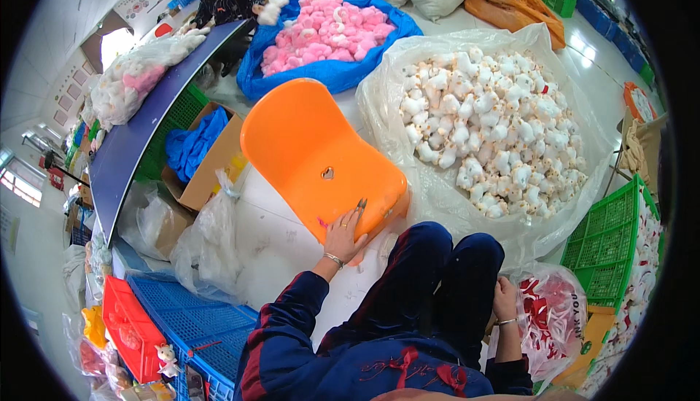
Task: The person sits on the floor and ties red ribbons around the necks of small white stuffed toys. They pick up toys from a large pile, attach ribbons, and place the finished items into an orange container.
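Note:
My left hand (344,235) rests on the near edge of an orange plastic chair (313,149), fingers stretched over the seat. A small grey, metal-looking piece (362,203) shows at a fingertip; I cannot make out its kind. Beside that hand lies a small pink scrap (322,222). The chair has a heart-shaped hole (327,173). Low beside my right leg, my right hand (504,300) has its fingers curled, their tips hidden. Whatever they hold, if anything, is out of sight. Close to it stands a clear plastic bag (554,306) with red and white pieces inside.
White plush pieces (496,124) fill a large clear sheet at right; pink plush pieces (328,33) fill a blue one behind the chair. Green crates (605,248) stand at right, a blue crate (193,310) at left. Beyond the blue table (164,87), another person (226,4) holds white plush.

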The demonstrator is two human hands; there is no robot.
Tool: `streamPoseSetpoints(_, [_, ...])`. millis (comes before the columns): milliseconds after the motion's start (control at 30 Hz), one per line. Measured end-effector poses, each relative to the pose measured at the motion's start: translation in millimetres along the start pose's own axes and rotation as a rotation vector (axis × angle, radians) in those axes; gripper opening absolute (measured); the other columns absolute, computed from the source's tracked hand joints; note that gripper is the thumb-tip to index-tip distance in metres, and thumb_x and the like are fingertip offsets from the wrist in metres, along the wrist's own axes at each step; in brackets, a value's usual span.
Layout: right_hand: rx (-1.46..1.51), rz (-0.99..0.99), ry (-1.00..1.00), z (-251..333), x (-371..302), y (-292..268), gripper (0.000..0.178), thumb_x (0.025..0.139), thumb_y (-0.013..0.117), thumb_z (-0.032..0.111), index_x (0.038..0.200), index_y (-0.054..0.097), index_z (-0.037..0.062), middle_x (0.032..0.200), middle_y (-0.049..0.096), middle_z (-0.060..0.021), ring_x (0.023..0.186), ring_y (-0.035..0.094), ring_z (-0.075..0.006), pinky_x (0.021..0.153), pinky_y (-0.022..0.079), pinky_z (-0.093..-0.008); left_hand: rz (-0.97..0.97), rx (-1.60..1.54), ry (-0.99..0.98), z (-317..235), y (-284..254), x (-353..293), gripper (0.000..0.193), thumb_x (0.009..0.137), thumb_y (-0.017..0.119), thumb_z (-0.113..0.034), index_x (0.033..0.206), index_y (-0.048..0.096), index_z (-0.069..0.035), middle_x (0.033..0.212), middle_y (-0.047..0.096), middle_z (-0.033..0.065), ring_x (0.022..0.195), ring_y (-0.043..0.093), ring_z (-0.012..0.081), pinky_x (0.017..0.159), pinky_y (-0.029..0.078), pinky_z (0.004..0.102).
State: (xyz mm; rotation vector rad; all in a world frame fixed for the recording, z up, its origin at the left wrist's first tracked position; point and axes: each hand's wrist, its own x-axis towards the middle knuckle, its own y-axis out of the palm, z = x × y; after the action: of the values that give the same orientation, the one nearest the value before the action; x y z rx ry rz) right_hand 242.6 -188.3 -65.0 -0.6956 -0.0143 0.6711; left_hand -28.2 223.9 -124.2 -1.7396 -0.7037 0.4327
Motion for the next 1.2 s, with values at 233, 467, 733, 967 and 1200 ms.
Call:
streamPoseSetpoints(233, [-0.132,0.005,0.039,1,11,4,0.024,0.096,0.053,0.014,0.105,0.068,-0.0032,0.095,0.071,-0.025,0.093,0.069,-0.0381,0.081,0.053,-0.0438,0.035,0.134,0.019,-4,-8,-2,0.094,0.076,0.08,-0.049,0.152,0.042,-0.008,0.152,0.048,0.011,0.139,0.043,0.0282,0.109,0.037,0.0476])
streamPoseSetpoints(467, [-0.041,0.012,0.119,-35,23,2,0.025,0.096,0.055,0.017,0.101,0.067,-0.0043,0.094,0.07,-0.0265,0.09,0.07,-0.0383,0.078,0.053,-0.0422,0.025,0.052,-0.001,-8,-11,7,0.088,0.079,0.075,-0.051,0.15,0.046,-0.007,0.15,0.051,0.0108,0.135,0.046,0.0309,0.108,0.036,0.048])
streamPoseSetpoints(733, [-0.112,0.212,0.21,-43,58,-45,0.032,0.096,0.058,0.031,0.093,0.071,0.0027,0.076,0.073,-0.0126,0.069,0.072,-0.0232,0.069,0.056,-0.0381,-0.135,-0.118,-0.029,26,8,39,0.085,0.083,0.073,-0.044,0.147,0.043,0.003,0.147,0.048,0.0265,0.133,0.043,0.0465,0.113,0.031,0.0547])
streamPoseSetpoints(967, [0.215,0.195,0.342,-71,163,-56,0.029,0.094,0.062,0.028,0.088,0.068,0.0004,0.074,0.069,-0.0065,0.066,0.064,-0.0142,0.062,0.052,-0.0319,0.003,-0.343,0.332,-82,-12,200,0.069,0.089,0.071,-0.021,0.147,0.043,0.004,0.143,0.053,0.0256,0.129,0.05,0.0424,0.11,0.04,0.05])
streamPoseSetpoints(1200, [0.114,-0.19,0.298,-165,303,-18,0.026,0.092,0.063,0.026,0.083,0.07,0.0015,0.077,0.073,-0.0057,0.07,0.068,-0.0182,0.068,0.053,-0.0344,0.703,-0.393,0.166,-143,152,322,0.07,0.09,0.071,-0.033,0.145,0.047,0.002,0.13,0.063,0.0221,0.115,0.063,0.0334,0.102,0.05,0.0421])
